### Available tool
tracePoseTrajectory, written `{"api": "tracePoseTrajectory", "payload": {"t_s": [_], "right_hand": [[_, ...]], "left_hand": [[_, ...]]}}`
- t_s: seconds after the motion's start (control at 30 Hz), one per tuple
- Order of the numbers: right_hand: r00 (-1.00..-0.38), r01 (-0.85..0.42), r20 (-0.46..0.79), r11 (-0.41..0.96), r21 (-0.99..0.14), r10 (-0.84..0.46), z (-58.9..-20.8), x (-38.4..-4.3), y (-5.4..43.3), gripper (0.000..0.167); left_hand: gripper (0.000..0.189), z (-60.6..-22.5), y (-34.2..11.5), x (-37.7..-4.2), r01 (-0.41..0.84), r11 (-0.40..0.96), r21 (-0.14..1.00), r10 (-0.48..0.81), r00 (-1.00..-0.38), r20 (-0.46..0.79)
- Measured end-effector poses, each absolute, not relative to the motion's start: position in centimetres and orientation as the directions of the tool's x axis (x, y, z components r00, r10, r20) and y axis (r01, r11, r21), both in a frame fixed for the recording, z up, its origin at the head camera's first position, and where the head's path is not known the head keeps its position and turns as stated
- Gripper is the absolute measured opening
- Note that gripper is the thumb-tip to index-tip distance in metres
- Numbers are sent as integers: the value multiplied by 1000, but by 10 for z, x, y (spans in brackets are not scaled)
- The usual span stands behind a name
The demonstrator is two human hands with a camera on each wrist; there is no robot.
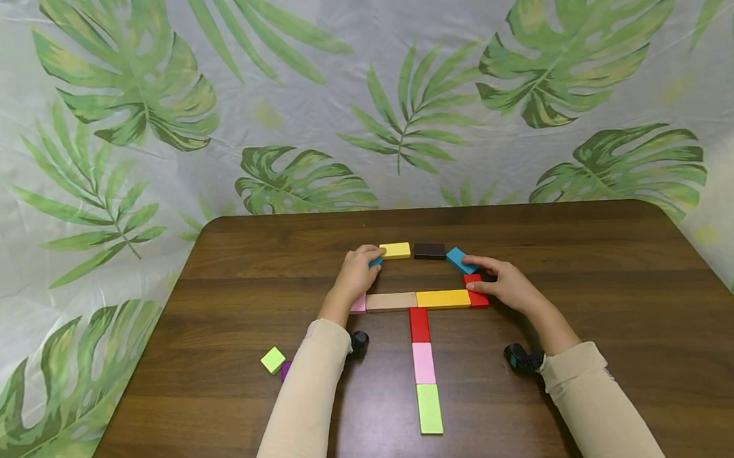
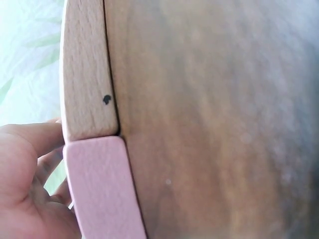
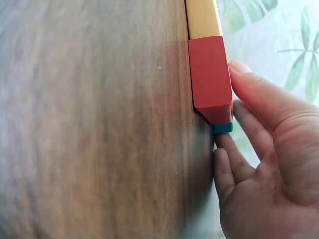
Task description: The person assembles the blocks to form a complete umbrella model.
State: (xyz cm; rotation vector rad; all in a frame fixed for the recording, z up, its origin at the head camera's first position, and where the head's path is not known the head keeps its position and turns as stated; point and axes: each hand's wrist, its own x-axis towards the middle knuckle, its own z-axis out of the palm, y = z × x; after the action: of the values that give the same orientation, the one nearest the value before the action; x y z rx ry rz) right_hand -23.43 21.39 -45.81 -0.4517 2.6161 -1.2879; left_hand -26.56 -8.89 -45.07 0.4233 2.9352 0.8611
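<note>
Beige sleeves [image 1: 301, 409] lie nearest. My right hand [image 1: 506, 284], fingers apart, touches the blue block [image 1: 456, 256] beside the black block [image 1: 429, 251]. Whether my left hand [image 1: 355, 276] pinches the blue piece [image 1: 376, 262], I can't tell. Likely light, stiff; hold the long sides.

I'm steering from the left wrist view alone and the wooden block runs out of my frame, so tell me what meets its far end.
Observer: In the head view, an orange-yellow block sits end to end with the plain wooden block.
Operator: Good. Now report the right hand, I can't see it.
Observer: The right hand has its index fingertip at a blue block.
Operator: Last one: describe what lies below that row in your head view.
Observer: A column of three: a red block, a pink block and a lime block, the lime one lowest.
</note>
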Motion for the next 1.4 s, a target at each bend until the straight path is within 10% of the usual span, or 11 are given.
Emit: {"api": "tracePoseTrajectory", "payload": {"t_s": [1.4], "right_hand": [[-936,-167,-50,562,-810,-349,-454,-233,211,53]], "left_hand": [[41,-451,-87,-267,264,791,552,305,-952,18]]}}
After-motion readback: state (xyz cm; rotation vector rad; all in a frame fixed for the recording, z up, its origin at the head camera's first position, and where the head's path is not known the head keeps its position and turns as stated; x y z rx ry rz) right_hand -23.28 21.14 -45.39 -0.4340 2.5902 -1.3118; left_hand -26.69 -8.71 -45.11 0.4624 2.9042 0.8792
